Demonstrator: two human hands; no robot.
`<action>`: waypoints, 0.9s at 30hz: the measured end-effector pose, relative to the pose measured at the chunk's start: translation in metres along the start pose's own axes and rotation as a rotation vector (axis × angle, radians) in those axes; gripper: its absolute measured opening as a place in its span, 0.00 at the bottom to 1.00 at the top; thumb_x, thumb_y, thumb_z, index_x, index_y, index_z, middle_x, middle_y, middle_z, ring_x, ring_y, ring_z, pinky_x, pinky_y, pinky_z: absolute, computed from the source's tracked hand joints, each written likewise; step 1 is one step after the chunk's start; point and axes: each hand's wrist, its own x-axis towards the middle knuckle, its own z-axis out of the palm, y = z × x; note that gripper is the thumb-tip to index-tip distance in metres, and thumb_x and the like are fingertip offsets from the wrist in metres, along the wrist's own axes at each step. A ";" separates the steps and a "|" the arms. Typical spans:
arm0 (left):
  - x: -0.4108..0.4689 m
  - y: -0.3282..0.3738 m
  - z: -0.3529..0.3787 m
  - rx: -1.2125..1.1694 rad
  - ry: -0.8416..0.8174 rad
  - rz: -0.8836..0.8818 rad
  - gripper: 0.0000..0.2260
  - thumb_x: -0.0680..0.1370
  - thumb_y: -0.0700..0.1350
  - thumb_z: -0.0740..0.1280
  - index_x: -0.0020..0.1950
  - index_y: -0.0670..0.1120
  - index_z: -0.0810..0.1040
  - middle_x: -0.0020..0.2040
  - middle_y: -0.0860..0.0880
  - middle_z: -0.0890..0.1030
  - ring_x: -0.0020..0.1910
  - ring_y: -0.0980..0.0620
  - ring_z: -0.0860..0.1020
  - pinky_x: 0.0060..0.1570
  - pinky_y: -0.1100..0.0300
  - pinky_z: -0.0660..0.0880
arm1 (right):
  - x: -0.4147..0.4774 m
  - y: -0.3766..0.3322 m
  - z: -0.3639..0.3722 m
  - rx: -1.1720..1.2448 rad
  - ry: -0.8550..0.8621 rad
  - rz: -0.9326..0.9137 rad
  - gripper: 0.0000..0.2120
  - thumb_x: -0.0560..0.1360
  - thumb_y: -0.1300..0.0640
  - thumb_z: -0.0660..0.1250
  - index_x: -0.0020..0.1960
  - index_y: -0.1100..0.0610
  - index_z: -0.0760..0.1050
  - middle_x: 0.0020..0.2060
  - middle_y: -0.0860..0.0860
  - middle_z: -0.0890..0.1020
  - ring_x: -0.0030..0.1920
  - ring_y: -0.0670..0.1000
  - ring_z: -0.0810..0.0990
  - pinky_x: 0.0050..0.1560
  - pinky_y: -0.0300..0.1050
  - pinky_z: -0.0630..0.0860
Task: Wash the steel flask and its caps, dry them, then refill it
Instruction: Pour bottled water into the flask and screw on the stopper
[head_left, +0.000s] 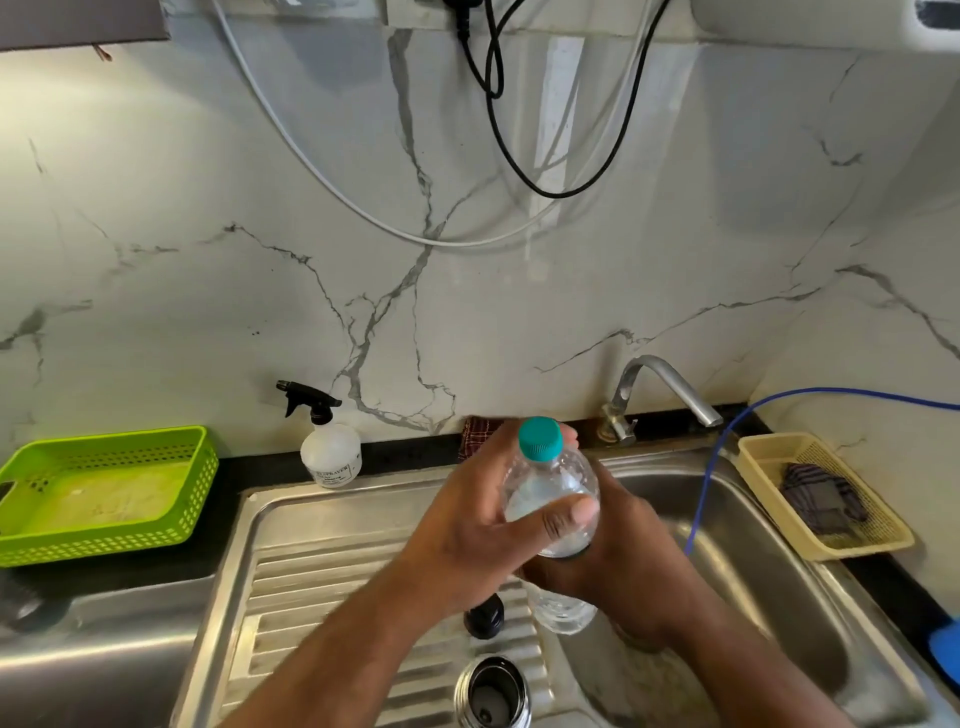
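Observation:
The steel flask (492, 693) stands uncapped on the ribbed drainboard (311, 597) at the bottom centre, its mouth facing up. A dark cap (484, 617) rests on the drainboard just behind it. Above them I hold a clear plastic water bottle (558, 499) with a teal cap (540, 439), upright and slightly tilted. My left hand (478, 519) wraps its upper body, thumb across the front. My right hand (623, 561) grips its lower half from the right. A second flask cap is not visible.
The steel sink basin (727, 545) lies to the right under a tap (670, 387). A blue hose (706, 483) drops into it. A spray bottle (330, 441) and green basket (104, 493) stand left; a beige basket (826, 493) holding a dark cloth stands right.

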 end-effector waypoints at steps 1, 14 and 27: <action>0.003 -0.001 -0.004 0.032 0.003 0.007 0.22 0.75 0.58 0.74 0.68 0.60 0.74 0.62 0.59 0.81 0.62 0.57 0.80 0.60 0.52 0.80 | 0.005 0.002 0.002 -0.002 -0.031 0.016 0.38 0.63 0.40 0.82 0.68 0.39 0.68 0.54 0.37 0.83 0.52 0.37 0.83 0.51 0.35 0.81; 0.067 -0.081 -0.090 0.217 0.381 -0.122 0.22 0.74 0.55 0.77 0.65 0.55 0.77 0.57 0.58 0.82 0.58 0.57 0.81 0.60 0.53 0.78 | -0.019 0.076 -0.011 0.041 -0.023 0.378 0.14 0.73 0.46 0.76 0.57 0.40 0.78 0.50 0.33 0.83 0.52 0.34 0.81 0.59 0.44 0.80; 0.095 -0.163 -0.104 0.291 0.486 -0.264 0.27 0.76 0.56 0.75 0.72 0.51 0.71 0.64 0.51 0.76 0.63 0.53 0.75 0.59 0.53 0.76 | -0.020 0.110 0.042 -0.090 -0.278 0.290 0.13 0.76 0.50 0.73 0.58 0.38 0.78 0.52 0.32 0.80 0.54 0.37 0.80 0.56 0.39 0.79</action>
